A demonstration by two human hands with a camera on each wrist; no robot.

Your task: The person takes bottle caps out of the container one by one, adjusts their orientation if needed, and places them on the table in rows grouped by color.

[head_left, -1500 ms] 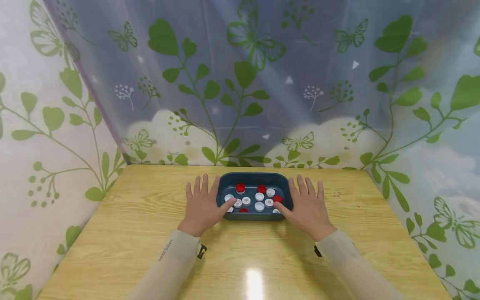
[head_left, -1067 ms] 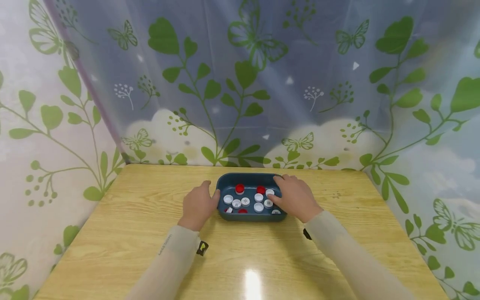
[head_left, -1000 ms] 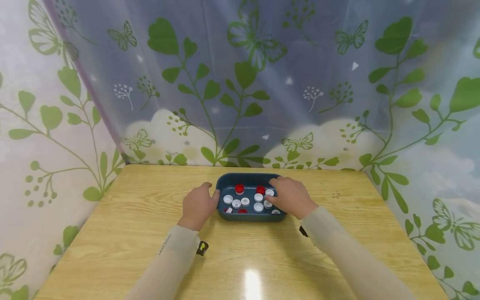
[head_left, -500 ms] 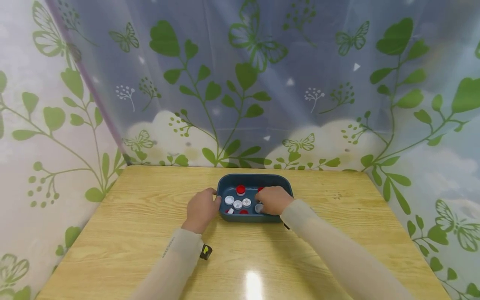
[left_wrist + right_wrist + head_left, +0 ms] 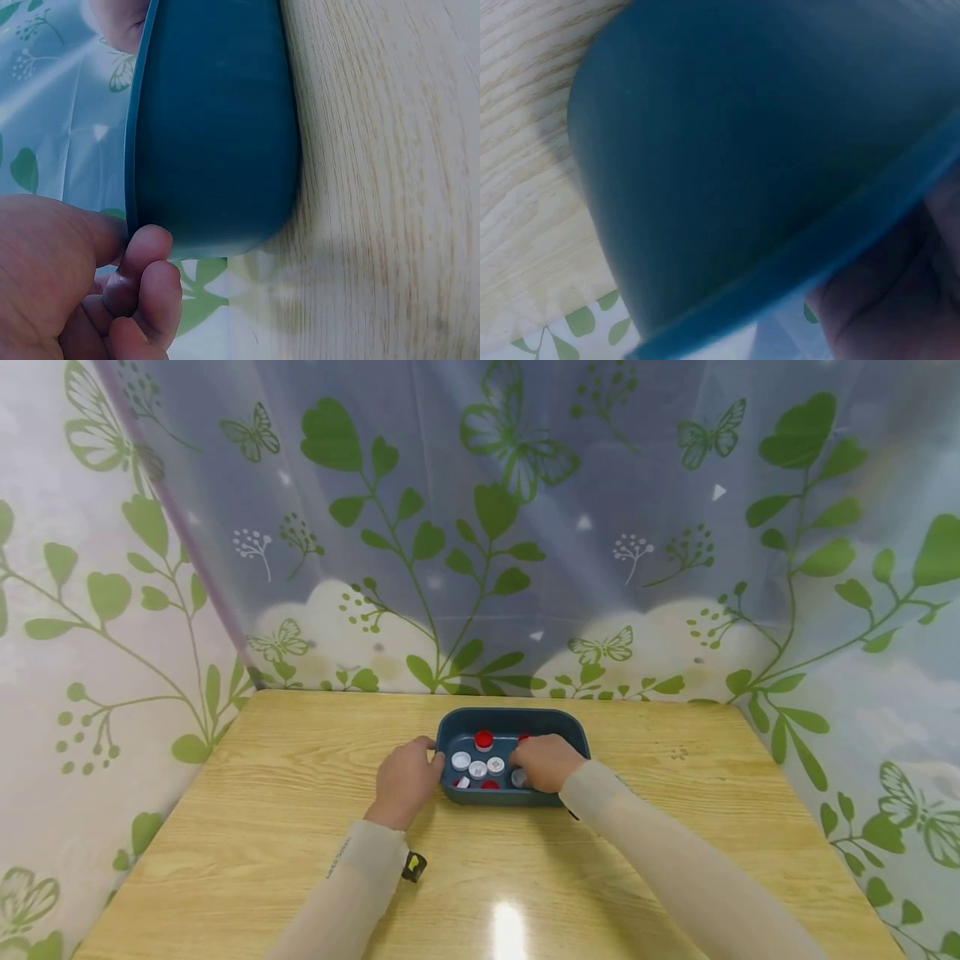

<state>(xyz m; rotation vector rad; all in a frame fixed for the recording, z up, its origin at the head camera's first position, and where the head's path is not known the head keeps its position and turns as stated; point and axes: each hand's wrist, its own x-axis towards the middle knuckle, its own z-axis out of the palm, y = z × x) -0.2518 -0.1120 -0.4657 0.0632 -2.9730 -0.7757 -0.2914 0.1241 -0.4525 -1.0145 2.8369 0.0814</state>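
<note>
A dark blue plastic bin (image 5: pixel 513 717) with rounded corners sits on the wooden table. Inside lie small round caps, such as a red cap (image 5: pixel 483 741) and several white ones, one white cap (image 5: pixel 496 765) bearing a faint mark. My left hand (image 5: pixel 402 782) pinches the bin's rim at its left end; in the left wrist view, thumb and fingertips (image 5: pixel 150 244) meet at the rim. My right hand (image 5: pixel 549 763) reaches down into the bin's right half, over the caps there. Its fingers are hidden, and I cannot tell whether they grip a cap. A greyish cap (image 5: pixel 519 778) shows beside it.
The wooden table (image 5: pixel 315 735) is enclosed at the back and sides by a leaf-patterned curtain (image 5: pixel 645 527), whose back panel stands right behind the bin. A black wrist strap buckle (image 5: pixel 413 867) hangs by the left sleeve.
Both hands were spread at the bin's ends. The left has curled onto the left rim, while the right has moved left and down into the bin, covering several caps. Little differs over the last half second.
</note>
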